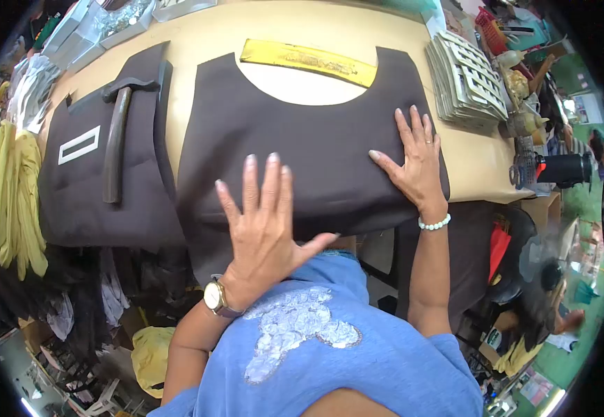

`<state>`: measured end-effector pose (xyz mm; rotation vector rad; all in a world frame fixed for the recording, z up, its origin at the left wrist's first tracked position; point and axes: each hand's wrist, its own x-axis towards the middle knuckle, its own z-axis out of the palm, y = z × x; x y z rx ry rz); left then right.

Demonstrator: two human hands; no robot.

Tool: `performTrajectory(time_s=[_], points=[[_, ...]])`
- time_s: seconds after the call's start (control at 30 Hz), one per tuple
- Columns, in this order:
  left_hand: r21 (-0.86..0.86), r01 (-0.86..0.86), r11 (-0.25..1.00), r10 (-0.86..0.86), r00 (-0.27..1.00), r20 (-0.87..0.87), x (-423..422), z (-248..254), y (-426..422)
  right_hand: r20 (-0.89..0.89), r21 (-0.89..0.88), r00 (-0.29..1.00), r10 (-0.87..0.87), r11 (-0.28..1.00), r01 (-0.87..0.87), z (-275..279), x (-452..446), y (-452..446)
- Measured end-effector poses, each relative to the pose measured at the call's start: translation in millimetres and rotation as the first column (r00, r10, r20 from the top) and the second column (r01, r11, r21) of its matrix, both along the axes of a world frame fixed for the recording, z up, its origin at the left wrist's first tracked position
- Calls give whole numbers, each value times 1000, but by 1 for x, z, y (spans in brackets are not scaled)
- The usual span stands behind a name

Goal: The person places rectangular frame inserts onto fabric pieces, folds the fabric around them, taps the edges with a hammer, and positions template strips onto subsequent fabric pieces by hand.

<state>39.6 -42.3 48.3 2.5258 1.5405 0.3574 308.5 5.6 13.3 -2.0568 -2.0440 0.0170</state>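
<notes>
A dark brown piece of material (302, 146) with a curved cut-out at its far edge lies on the table (323, 21) and hangs over the near edge. My left hand (263, 229), with a watch at the wrist, is over its near left part, fingers spread and holding nothing; whether it touches is unclear. My right hand (416, 163) lies spread on the right side of the material, a pale bead bracelet at the wrist. Beyond the cut-out sits a worn yellow strip (309, 61).
At left, a hammer (116, 142) and a white rectangular frame (79, 145) rest on other dark pieces (72, 201). Yellow cloths (6, 194) hang at the far left. Stacked pale cut-out plates (469, 80) stand at back right, near a black cylinder (565, 168).
</notes>
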Motion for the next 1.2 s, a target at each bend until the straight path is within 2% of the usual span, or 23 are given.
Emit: performTrajectory(time_s=[0.03,0.07,0.2,0.3,0.4,0.47,0.5,0.6,0.7,0.8,0.9,0.97,1.0,1.03,1.07,1.1,1.13,1.2], points=[[61,43,997,-46,997,55,7,4,5,3,-6,1000,6,1000,-6,3,-1,1],[39,99,994,-102,991,88,14,8,11,5,8,1000,-16,1000,16,6,-4,2],[3,222,975,-221,969,108,37,-28,32,-89,213,996,31,977,-11,6,-21,46],[2,197,980,-196,978,77,38,-39,30,-43,196,988,146,971,-135,0,-38,99],[6,134,991,-134,986,103,37,-39,21,-32,190,989,143,972,-135,-18,-55,139],[-10,100,995,-98,989,110,36,-40,15,-40,251,967,254,939,-236,-11,-54,155],[2,91,996,-91,989,113,37,-41,15,-41,275,951,306,919,-284,-4,-54,160],[13,82,997,-83,988,127,40,-43,12,-342,193,877,339,938,-288,20,-63,176],[-11,74,997,-71,987,143,43,-41,15,-284,552,796,534,770,-319,69,-78,165],[4,49,999,-48,984,174,49,-46,17,-412,562,722,556,779,-279,113,-81,128],[53,45,998,-54,983,175,49,-44,18,-468,283,790,395,914,-289,111,-73,73],[97,51,994,-74,965,253,47,-45,16,-334,207,863,379,923,-325,88,-67,50],[120,53,991,-86,953,290,45,-46,16,-305,306,896,324,924,-230,68,-65,39],[140,62,988,-103,944,313,42,-45,16,-181,363,959,216,921,-139,51,-58,25],[157,68,985,-118,935,334,37,-41,15,-255,361,964,82,932,16,35,-50,10],[174,76,982,-134,926,354,31,-37,14,-327,346,943,-53,922,172,21,-44,-5],[180,61,982,-125,920,370,23,-28,16,-318,287,938,-136,929,232,8,-38,-18],[84,16,996,-45,932,358,2,-16,22,-284,164,909,-307,918,361,-9,-29,-39]])
